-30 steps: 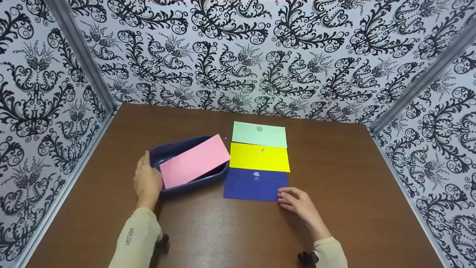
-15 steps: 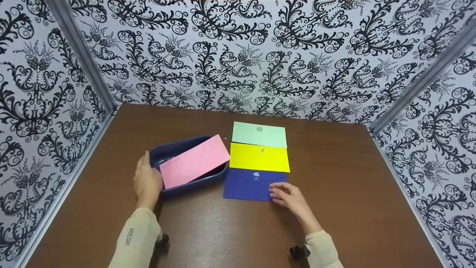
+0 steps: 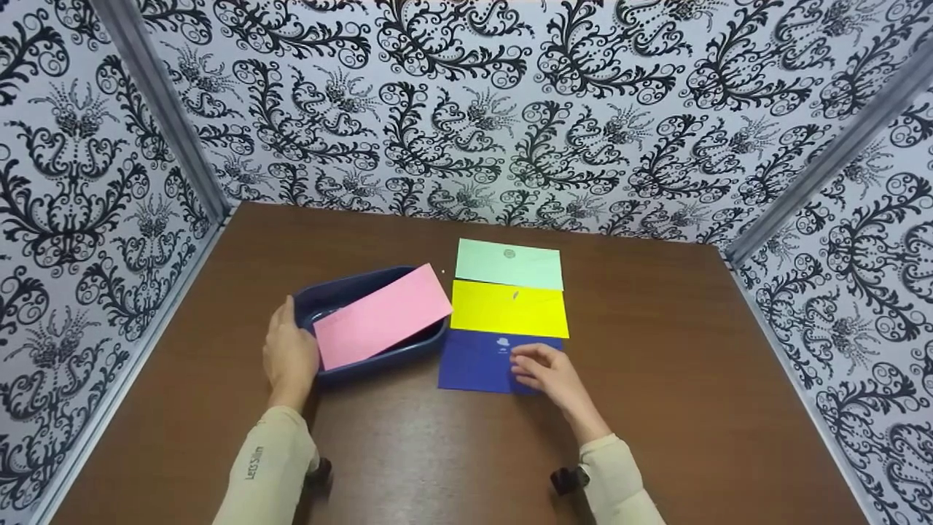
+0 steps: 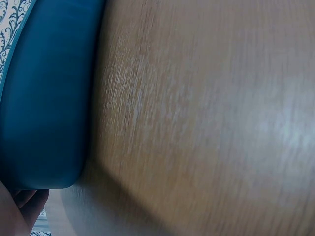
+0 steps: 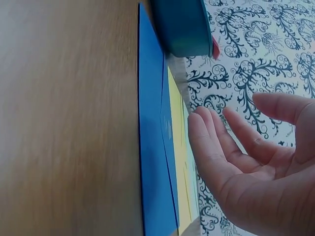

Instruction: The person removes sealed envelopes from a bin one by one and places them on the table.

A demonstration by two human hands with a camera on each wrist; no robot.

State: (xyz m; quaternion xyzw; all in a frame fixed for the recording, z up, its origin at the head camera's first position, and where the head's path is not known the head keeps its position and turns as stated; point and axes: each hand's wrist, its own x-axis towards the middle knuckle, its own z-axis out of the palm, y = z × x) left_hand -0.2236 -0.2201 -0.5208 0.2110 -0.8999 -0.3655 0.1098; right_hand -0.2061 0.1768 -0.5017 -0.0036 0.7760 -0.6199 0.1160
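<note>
Our left hand [image 3: 290,356] touches the end of the tray [image 3: 386,363], gripping or not we cannot tell, while our right hand [image 3: 550,375], fingers loosely parted, overlaps the blue envelope [image 3: 475,364] in head view but shows clear of it in right-wrist view.

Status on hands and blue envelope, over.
Left hand against navy bin. Right hand empty, above blue envelope. Envelope flat, ungripped. No visible obstruction between.

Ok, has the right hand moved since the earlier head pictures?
Yes: judged against the still blue envelope, the right hand has moved left and slightly forward, from the envelope's near right corner to above its right half.
</note>
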